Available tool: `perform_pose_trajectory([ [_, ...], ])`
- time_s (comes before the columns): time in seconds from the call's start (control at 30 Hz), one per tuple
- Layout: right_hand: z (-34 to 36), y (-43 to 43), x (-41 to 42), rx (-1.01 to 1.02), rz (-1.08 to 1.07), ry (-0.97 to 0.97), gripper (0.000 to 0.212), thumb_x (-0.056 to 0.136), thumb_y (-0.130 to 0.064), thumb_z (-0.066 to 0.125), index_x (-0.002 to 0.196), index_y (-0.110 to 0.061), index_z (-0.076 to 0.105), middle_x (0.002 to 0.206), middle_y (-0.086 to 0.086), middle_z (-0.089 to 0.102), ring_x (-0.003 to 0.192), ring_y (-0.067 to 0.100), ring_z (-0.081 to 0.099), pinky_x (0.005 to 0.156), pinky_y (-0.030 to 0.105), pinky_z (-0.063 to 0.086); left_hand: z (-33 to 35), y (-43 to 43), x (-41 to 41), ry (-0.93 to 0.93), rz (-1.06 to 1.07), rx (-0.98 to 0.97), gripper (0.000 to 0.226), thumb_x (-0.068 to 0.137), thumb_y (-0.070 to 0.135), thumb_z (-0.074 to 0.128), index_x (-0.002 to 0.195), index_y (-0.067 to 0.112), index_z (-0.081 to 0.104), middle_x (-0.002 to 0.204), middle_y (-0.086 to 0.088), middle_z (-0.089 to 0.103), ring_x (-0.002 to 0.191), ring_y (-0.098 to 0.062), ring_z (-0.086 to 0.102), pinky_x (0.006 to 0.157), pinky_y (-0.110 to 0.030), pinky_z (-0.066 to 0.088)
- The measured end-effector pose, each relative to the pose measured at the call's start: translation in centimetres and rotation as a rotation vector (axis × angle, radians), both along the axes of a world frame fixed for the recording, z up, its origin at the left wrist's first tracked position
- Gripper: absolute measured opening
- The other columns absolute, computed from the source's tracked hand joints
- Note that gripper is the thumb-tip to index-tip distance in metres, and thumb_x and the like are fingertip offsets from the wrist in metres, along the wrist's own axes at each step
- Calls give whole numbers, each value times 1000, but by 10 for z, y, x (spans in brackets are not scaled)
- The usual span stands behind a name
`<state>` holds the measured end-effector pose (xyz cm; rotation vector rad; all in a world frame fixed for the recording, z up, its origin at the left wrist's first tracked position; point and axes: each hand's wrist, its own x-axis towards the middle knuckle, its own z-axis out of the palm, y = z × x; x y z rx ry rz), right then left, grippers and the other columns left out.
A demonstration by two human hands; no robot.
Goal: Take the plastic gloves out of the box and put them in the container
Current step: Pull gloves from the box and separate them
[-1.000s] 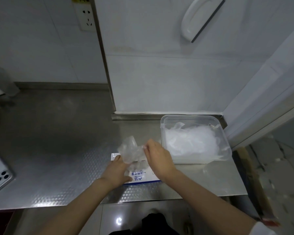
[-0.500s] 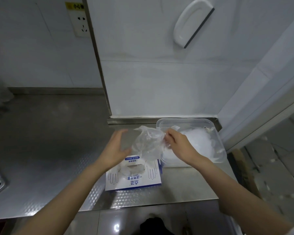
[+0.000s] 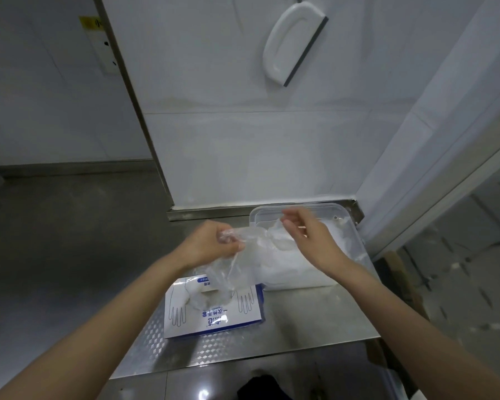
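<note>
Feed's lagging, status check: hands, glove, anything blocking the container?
Left hand and right hand each grip an end of the clear plastic glove. Glove stretched above white-and-blue cardboard box and left edge of clear rectangular plastic container. Container uncovered, path clear.

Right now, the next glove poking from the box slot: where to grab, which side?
I'd pinch the next glove by its crumpled tuft above the box opening, from straight above: the box lies flat, opening upward, tuft bunched up.

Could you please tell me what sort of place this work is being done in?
Probably a commercial kitchen or food-prep room. The work surface is a stainless steel counter, the white tiled wall has a squeegee hanging on it, and a box of disposable gloves lies on the counter.
</note>
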<state>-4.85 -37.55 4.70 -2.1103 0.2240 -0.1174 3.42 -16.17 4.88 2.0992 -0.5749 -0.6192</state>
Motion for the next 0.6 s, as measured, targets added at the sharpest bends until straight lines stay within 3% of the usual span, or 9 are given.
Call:
perform_pose_trajectory([
  [0.07, 10, 9, -3, -80, 162, -20, 46, 86, -33, 65, 127, -28, 45, 121, -14, 54, 113, -1, 49, 96, 12, 36, 2, -9, -1, 32, -47, -2, 14, 81, 20, 73, 70, 22, 65, 61, 9, 65, 57, 0, 58, 60, -19, 43],
  [0.13, 12, 19, -5, -354, 324, -5, 64, 80, -35, 72, 135, -26, 40, 130, -13, 49, 121, 2, 42, 99, 14, 31, 5, -18, -3, 81, -96, -17, 14, 80, 21, 74, 69, 24, 65, 59, 10, 66, 57, -1, 59, 62, -19, 44],
  [0.2, 6, 24, -2, -505, 360, -31, 60, 83, -31, 70, 135, -23, 42, 133, -8, 52, 120, 9, 46, 95, 19, 34, 6, -22, -3, 118, -135, -20, 12, 79, 24, 75, 70, 24, 67, 62, 9, 67, 61, -5, 60, 66, -22, 45],
  [0.3, 6, 18, 2, -378, 289, -13, 29, 91, -25, 61, 118, -22, 50, 107, -3, 65, 96, 14, 60, 79, 28, 45, 6, -24, 0, 145, -154, 24, 12, 78, 25, 76, 79, 14, 71, 68, 5, 66, 65, -8, 58, 69, -24, 44],
  [0.4, 10, 5, 4, -232, 247, 34, 3, 97, -22, 50, 94, -21, 48, 82, -5, 68, 75, 9, 65, 74, 29, 50, 7, -21, 6, 118, -151, 109, 16, 76, 23, 78, 81, 10, 68, 68, 4, 64, 64, -9, 57, 65, -26, 43],
  [0.47, 12, -3, 4, -220, 244, 70, 14, 99, -21, 45, 85, -24, 48, 75, -5, 69, 69, 6, 65, 73, 27, 51, 9, -21, 8, 110, -168, 149, 17, 76, 23, 78, 80, 11, 67, 69, 4, 62, 65, -10, 55, 63, -25, 41],
  [0.6, 9, -20, 5, -195, 217, 127, 29, 100, -22, 37, 75, -27, 50, 69, -4, 69, 65, 7, 64, 75, 31, 51, 15, -27, 8, 121, -157, 88, 15, 79, 19, 76, 74, 22, 62, 61, 15, 60, 54, 3, 53, 58, -14, 40],
])
